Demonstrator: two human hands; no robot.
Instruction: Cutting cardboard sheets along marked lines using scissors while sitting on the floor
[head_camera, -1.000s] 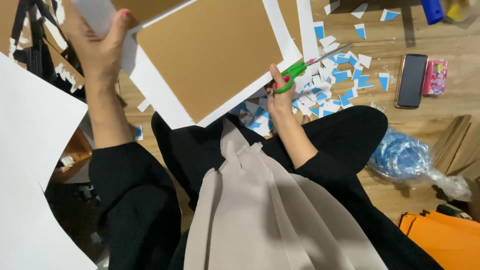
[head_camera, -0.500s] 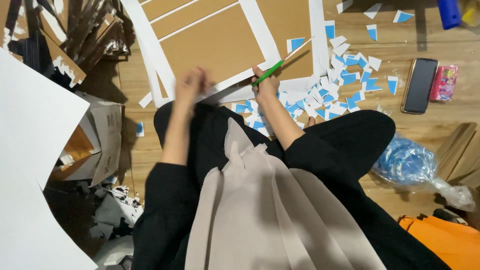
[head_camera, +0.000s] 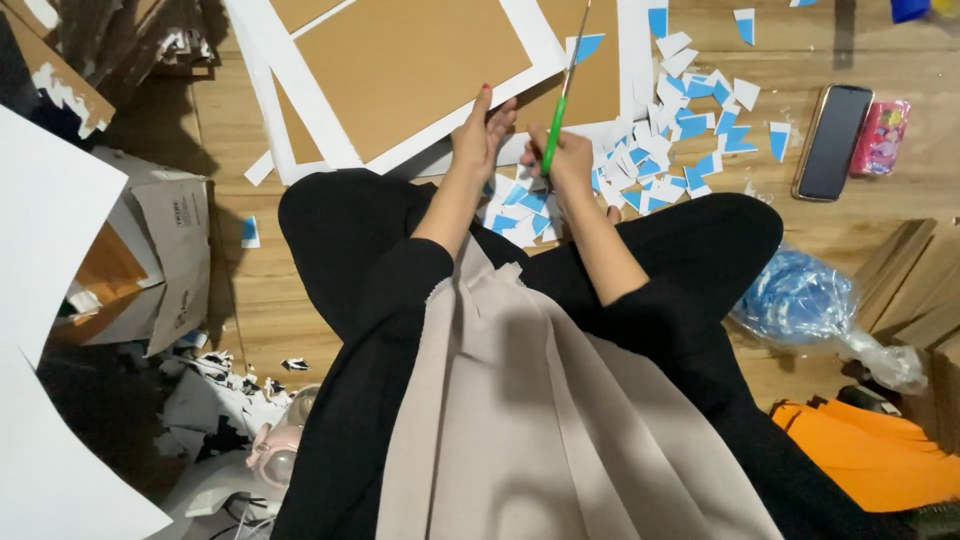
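I sit cross-legged on a wooden floor in black clothes with a beige cloth over my lap. My left hand (head_camera: 481, 135) rests its fingers on the near white edge of a brown cardboard sheet with white borders (head_camera: 410, 65) that lies flat on the floor. My right hand (head_camera: 568, 160) grips green-handled scissors (head_camera: 560, 105), with the blades pointing away across the cardboard's right part. A heap of small blue and white paper scraps (head_camera: 665, 150) lies just right of both hands.
A dark phone (head_camera: 832, 140) and a small pink packet (head_camera: 880, 135) lie at the right. A blue bundle in clear plastic (head_camera: 800, 300) and orange sheets (head_camera: 870, 455) sit near my right knee. White sheets (head_camera: 45, 230) and torn cardboard boxes (head_camera: 150, 250) crowd the left.
The cardboard sheet came down from my raised left hand to lie flat on the floor. My left hand now presses its edge, and the scissors have turned to point away from me.
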